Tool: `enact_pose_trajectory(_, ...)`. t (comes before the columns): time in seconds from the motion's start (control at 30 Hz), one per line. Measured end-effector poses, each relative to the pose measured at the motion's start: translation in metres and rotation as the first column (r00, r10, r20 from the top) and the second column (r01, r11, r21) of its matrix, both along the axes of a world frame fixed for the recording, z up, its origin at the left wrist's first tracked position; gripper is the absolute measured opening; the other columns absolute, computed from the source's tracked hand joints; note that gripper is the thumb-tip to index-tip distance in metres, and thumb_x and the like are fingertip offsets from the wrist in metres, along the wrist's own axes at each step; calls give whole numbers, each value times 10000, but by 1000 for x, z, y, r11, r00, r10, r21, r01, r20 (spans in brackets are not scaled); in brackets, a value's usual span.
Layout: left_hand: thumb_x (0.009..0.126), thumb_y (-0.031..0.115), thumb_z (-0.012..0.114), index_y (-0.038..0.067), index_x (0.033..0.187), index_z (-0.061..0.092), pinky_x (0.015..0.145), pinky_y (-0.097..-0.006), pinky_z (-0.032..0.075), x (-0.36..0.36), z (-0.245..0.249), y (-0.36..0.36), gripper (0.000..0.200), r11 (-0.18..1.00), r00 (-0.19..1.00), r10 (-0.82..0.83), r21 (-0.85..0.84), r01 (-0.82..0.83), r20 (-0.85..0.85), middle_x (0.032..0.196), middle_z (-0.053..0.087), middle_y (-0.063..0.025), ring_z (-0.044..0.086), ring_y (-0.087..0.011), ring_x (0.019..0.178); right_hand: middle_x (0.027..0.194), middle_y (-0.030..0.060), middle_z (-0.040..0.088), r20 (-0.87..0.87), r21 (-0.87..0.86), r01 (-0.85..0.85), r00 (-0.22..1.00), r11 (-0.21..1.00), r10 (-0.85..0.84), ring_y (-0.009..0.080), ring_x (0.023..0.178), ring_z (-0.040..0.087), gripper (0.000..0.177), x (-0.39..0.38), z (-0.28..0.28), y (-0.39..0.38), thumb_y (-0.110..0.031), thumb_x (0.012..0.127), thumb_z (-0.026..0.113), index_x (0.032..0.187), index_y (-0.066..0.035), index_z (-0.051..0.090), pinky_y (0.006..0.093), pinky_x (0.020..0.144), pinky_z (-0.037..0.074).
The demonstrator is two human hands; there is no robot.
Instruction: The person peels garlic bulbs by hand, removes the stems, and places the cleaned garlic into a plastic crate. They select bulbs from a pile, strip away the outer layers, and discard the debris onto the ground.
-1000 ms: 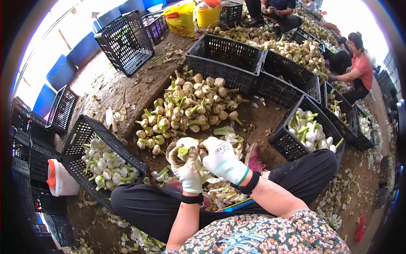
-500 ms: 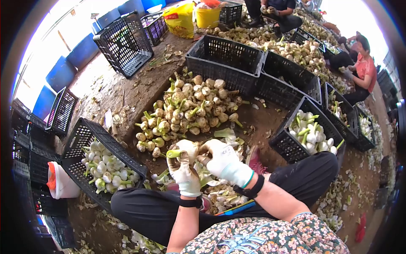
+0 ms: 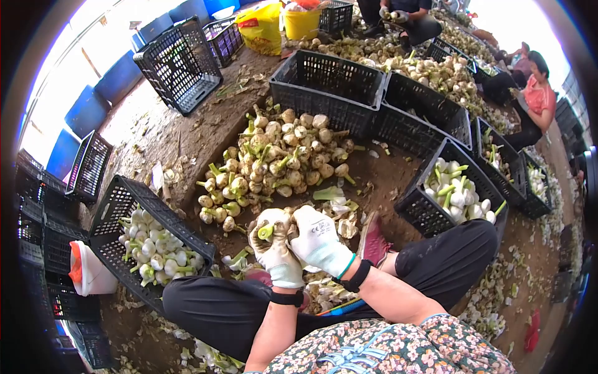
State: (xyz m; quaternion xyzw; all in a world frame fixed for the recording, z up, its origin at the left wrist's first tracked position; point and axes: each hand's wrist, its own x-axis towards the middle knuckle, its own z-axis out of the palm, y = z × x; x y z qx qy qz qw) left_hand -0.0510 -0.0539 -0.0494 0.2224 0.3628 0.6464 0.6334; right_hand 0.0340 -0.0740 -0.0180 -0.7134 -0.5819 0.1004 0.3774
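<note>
My left hand (image 3: 271,246), in a soiled white glove, is closed around a garlic bulb (image 3: 266,232) whose green cut stem points up toward me. Pressed against the same bulb from the right is my gloved right hand (image 3: 316,235), fingers bent; its fingertips are partly hidden. Just beyond both hands lies a heap of untrimmed garlic (image 3: 280,153). Peeled skins (image 3: 327,290) lie beneath my hands, between my legs. To the left a tilted black crate (image 3: 152,202) holds clean white bulbs, and another black crate (image 3: 414,209) of white garlic stands to the right.
Two black crates (image 3: 327,100) stand behind the heap. A white bucket (image 3: 93,274) is at the far left. Yellow containers (image 3: 260,30) stand at the back. One person (image 3: 537,100) sits at the right, another (image 3: 414,19) at the top. My knees flank the work area.
My hands have drawn together around the bulb, the left moving slightly right and the right slightly left. The green stem has turned from pointing sideways to facing me.
</note>
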Motion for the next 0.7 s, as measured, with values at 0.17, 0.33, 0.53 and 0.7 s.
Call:
enact_pose_trajectory(0.17, 911, 161, 718, 60, 1322, 499, 913, -379, 544, -21, 3, 7, 476, 995, 994, -98, 15, 97, 42, 1247, 585, -108, 600, -229, 1119, 850, 174, 611, -12, 78, 65, 998, 995, -64, 366, 799, 619, 181, 25, 6, 0, -88, 732, 687, 888, -33, 614, 426, 713, 503)
enact_pose_trajectory(0.33, 981, 259, 610, 45, 1351, 476, 1015, -458, 489, -30, 4, 22, 449, 960, 943, -273, 112, 255, 189, 1326, 556, -162, 561, -299, 1213, 920, 215, 643, -81, -48, 214, 973, 976, -217, 389, 872, 631, 280, 73, -10, 3, -166, 736, 715, 950, -10, 625, 448, 782, 503)
enact_pose_trajectory(0.53, 911, 342, 655, 34, 1180, 642, 1149, -605, 297, -27, 15, 31, 410, 903, 594, -399, 188, 386, 698, 1182, 679, -121, 529, -351, 1268, 973, 206, 673, 39, -388, 198, 979, 900, -199, 378, 935, 641, 246, 128, -59, -22, -230, 820, 644, 964, -37, 693, 435, 828, 503)
enact_pose_trajectory(0.7, 932, 449, 617, 38, 1221, 610, 965, -532, 518, -26, -11, 42, 502, 903, 774, -296, -99, 417, 560, 1230, 645, -171, 581, -359, 1194, 1190, 191, 671, -634, -204, -32, 766, 978, -107, 288, 1089, 648, 447, 96, -42, -35, -169, 867, 574, 1296, -45, 592, 394, 904, 522)
